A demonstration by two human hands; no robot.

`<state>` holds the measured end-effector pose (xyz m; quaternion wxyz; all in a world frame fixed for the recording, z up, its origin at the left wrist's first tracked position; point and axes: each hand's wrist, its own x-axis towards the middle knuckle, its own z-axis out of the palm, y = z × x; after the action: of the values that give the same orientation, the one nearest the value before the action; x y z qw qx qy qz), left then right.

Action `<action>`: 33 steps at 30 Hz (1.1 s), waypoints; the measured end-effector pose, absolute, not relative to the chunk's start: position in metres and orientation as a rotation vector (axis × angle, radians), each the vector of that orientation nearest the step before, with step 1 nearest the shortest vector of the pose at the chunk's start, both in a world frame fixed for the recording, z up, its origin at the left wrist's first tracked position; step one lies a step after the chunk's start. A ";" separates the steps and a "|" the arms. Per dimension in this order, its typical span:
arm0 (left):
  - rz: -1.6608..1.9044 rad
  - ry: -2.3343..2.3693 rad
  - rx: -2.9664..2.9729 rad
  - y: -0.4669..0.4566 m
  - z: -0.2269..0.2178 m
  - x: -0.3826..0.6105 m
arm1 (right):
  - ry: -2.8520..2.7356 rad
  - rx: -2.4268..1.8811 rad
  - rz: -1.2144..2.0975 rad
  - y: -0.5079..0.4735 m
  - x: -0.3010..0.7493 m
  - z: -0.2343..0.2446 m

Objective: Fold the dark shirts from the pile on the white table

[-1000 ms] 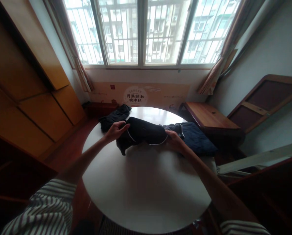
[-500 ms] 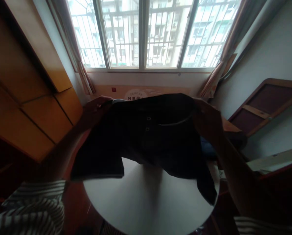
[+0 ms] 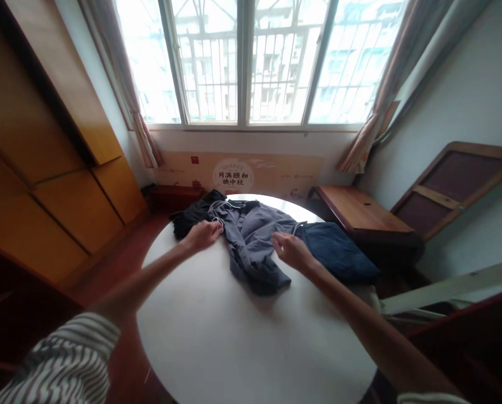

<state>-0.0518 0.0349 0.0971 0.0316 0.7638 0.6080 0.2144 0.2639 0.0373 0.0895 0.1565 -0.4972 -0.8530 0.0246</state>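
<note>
A grey-blue piped pyjama shirt lies rumpled and loosely spread on the round white table. My left hand rests at its piped edge, fingertips on the cloth, though any pinch is hard to tell. My right hand hovers by the shirt's right side, fingers loosely curled and holding nothing. Beneath the shirt's far left end lies a crumpled black garment. A folded navy garment sits at the table's right edge, just beyond my right hand.
A wooden bench stands right of the table, below the barred window. Wooden wardrobe doors fill the left side. A framed panel and a pale board lean at the right. The table's near half is bare white surface.
The shirt, held up high between both hands half a second ago, now lies spread on the table. Both hands have dropped to table level, and the right hand has let go.
</note>
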 end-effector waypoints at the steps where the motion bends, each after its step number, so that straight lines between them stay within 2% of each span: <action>1: 0.616 1.781 2.238 0.023 0.074 -0.045 | -2.439 -1.432 0.185 0.022 0.265 0.074; 4: 0.616 1.611 1.823 0.007 0.027 -0.027 | -2.391 -1.425 0.362 -0.010 0.262 0.047; 7: 0.628 1.636 1.638 0.013 0.016 -0.006 | -2.339 -1.409 0.375 -0.019 0.252 0.042; 13: 0.502 1.885 1.978 0.029 0.032 0.024 | -2.365 -1.374 0.284 -0.016 0.238 0.044; 18: 0.606 1.846 1.977 0.017 0.044 0.005 | -2.144 -1.483 0.285 -0.011 0.269 0.061; 23: 1.089 1.580 1.516 -0.010 0.071 -0.053 | -1.831 -1.425 0.576 -0.024 0.326 0.098; 27: 1.245 1.535 1.262 -0.039 0.089 -0.100 | -1.627 -1.366 0.886 -0.049 0.358 0.110; 29: 1.162 1.582 1.267 -0.055 0.092 -0.121 | -1.508 -1.383 1.053 -0.062 0.369 0.105; 33: 0.601 1.699 1.285 -0.077 0.084 -0.157 | -1.556 -1.490 1.380 -0.085 0.387 0.083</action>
<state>-0.1575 -0.0768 0.0840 0.4476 0.5190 0.6865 0.2429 0.3866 -0.0852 0.0832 0.2875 -0.5578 -0.5826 0.5165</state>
